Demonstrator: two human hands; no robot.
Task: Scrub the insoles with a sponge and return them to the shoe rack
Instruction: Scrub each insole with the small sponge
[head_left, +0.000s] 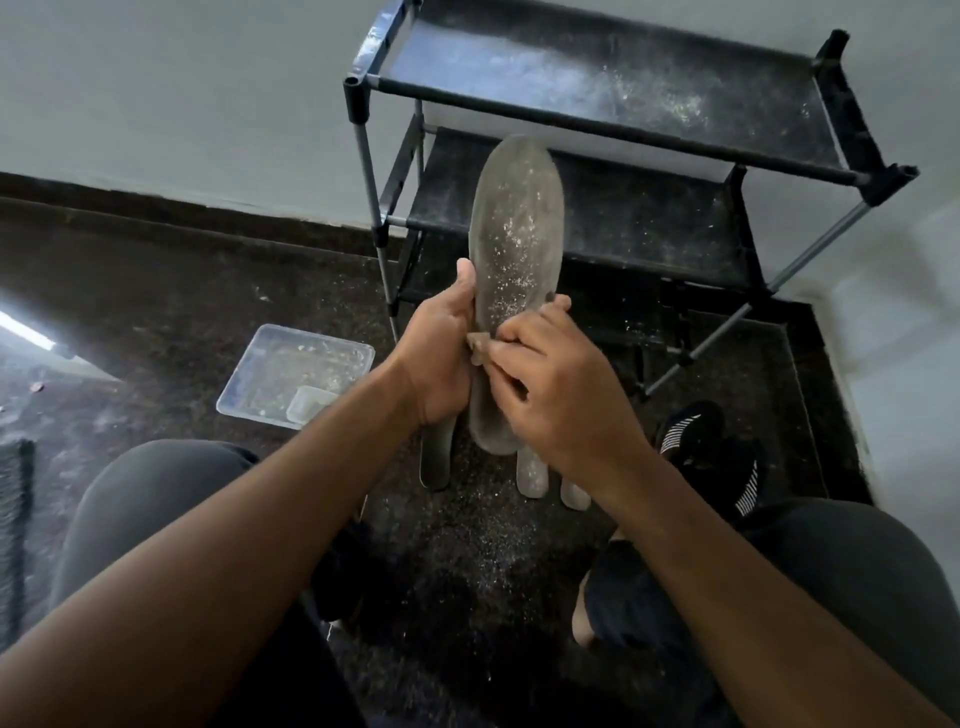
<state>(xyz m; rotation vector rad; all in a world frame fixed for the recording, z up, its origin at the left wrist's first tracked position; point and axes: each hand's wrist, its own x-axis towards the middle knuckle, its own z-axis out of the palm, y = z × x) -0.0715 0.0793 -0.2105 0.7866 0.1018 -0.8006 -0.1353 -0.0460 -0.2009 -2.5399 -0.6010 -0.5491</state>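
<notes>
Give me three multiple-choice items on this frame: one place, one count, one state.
1. Where is the clear plastic tray?
A. on the rack's top shelf
B. on the dark floor left of the black metal-framed shoe rack
C. on the person's lap

2. How many grey insoles lie on the floor under the hands?
A. none
B. seven
C. three

3. What is the left hand doing?
A. gripping the grey speckled insole
B. hanging idle
C. lifting the tray

Answers:
1 B, the tray sits on the floor beside the rack.
2 C, three ends show below.
3 A, it holds the insole's edge while the right hand presses a small tan sponge to it.
</notes>
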